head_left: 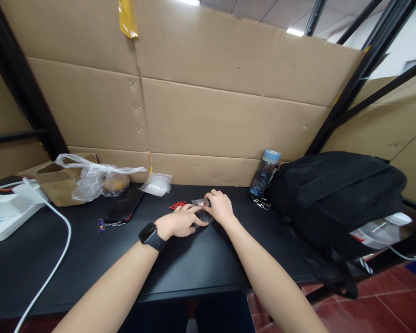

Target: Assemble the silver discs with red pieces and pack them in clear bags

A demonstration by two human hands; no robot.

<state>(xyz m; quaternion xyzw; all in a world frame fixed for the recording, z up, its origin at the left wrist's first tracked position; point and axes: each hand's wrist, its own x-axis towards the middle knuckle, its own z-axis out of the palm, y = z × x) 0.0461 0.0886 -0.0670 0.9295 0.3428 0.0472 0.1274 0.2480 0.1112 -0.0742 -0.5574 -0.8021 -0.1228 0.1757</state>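
Observation:
A small clear plastic bag (204,215) lies on the black table between my hands, with a small round, reddish item showing near its top. My right hand (220,208) is closed on the bag's upper right side, fingers bent and thumb pointing inward. From the left, my left hand (180,223) grips the bag with thumb and forefinger at its edge; a dark watch is on that wrist. Partly behind the left fingers is a red corded item (178,204), touching or very near them. My fingers hide part of the bag.
Left of my hands lie a dark pouch (123,208) with a keychain, a clear packet (156,184), a knotted plastic bag (90,178), a cardboard box (57,185) and a white power strip (7,217). A water bottle (264,173) and black backpack (339,199) stand right.

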